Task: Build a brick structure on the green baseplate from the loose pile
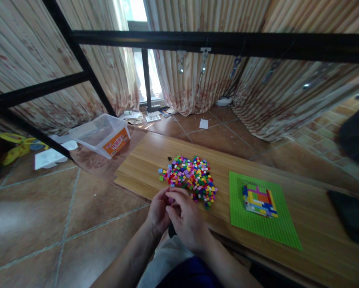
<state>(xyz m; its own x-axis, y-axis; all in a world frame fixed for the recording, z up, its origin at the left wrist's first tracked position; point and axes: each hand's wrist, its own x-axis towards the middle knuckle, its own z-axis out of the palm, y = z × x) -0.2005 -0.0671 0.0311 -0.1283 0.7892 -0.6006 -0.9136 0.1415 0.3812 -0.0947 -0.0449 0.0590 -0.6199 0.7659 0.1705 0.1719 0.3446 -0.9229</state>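
Note:
My left hand (158,211) and my right hand (189,216) meet at the near edge of the wooden table, fingers closed together. Between their fingertips shows a bit of a small purple-pink toy brick (169,199); most of it is hidden. Just beyond the fingertips lies a loose pile of small toy bricks (194,172) in many colours. To the right, a green baseplate (236,200) rests on the table. On it stands a low, multicoloured brick build (260,201), roughly square.
The wooden table (137,170) runs from left to lower right. A dark phone-like object (349,216) lies at its right end. On the tiled floor at left stands a clear plastic bin (107,134) with an orange label. A black metal frame (179,40) crosses before the curtains (194,84).

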